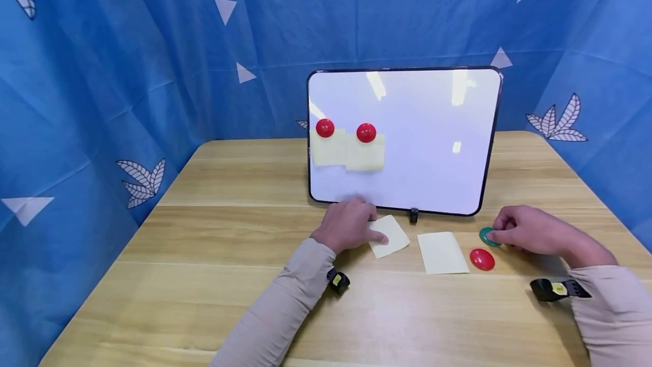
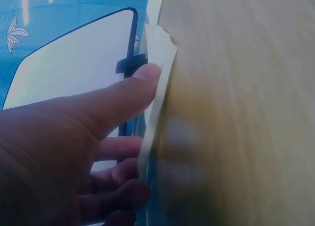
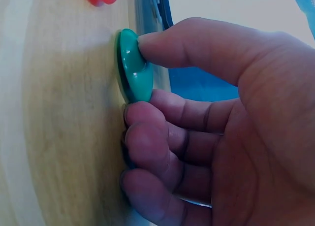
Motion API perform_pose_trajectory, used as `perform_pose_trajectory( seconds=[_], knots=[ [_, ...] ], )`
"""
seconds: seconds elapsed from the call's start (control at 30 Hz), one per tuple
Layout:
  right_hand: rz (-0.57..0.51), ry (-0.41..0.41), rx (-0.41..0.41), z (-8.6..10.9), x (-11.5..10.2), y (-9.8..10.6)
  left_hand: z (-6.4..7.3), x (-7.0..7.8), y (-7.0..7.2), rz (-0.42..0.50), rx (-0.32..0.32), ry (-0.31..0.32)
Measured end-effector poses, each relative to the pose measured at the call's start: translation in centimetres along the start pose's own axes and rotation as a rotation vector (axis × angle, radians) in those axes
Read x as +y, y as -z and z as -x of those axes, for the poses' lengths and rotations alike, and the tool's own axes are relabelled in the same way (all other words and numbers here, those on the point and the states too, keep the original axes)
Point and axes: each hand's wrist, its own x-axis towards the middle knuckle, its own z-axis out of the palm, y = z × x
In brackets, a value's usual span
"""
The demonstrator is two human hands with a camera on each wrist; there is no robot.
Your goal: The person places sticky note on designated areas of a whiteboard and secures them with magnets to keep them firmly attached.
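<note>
My left hand (image 1: 348, 225) pinches a pale yellow paper note (image 1: 391, 235) low over the table, below the whiteboard. In the left wrist view the thumb lies on the note's face, with the fingers curled at its edge. Farther right, my right hand (image 1: 535, 231) grips a round green magnet (image 3: 138, 71) by its rim between thumb and index finger, close to the tabletop. The other fingers of that hand are curled beside it. A red magnet (image 1: 481, 259) and a second yellow note (image 1: 443, 253) lie on the wood between the hands.
A black-framed whiteboard (image 1: 433, 146) stands upright at the back, with a small black clip (image 1: 414, 216) at its lower edge. On its left side, red magnets (image 1: 366, 132) hold two notes (image 1: 328, 150). Blue patterned curtain (image 1: 153, 44) surrounds the wooden table (image 1: 204, 265).
</note>
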Motion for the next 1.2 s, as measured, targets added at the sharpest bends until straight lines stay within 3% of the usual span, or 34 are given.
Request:
perform_pose_trajectory(
  seconds=[0.4,0.73,1.07,1.2],
  knots=[
    [-0.006,0.027,0.070,0.11,-0.11,-0.36,-0.37,-0.02,0.23,0.005,-0.024,0.064],
    [0.003,0.024,0.095,0.00,0.05,-0.84,-0.28,-0.54,0.12,-0.024,-0.037,-0.072],
    [-0.015,0.026,0.102,-0.26,0.14,-1.01,-0.41,-0.70,0.18,-0.030,-0.024,-0.134],
    [-0.009,0.032,0.118,-0.36,0.17,-0.94,-0.43,-0.61,0.28,0.016,-0.006,-0.144]
  ],
)
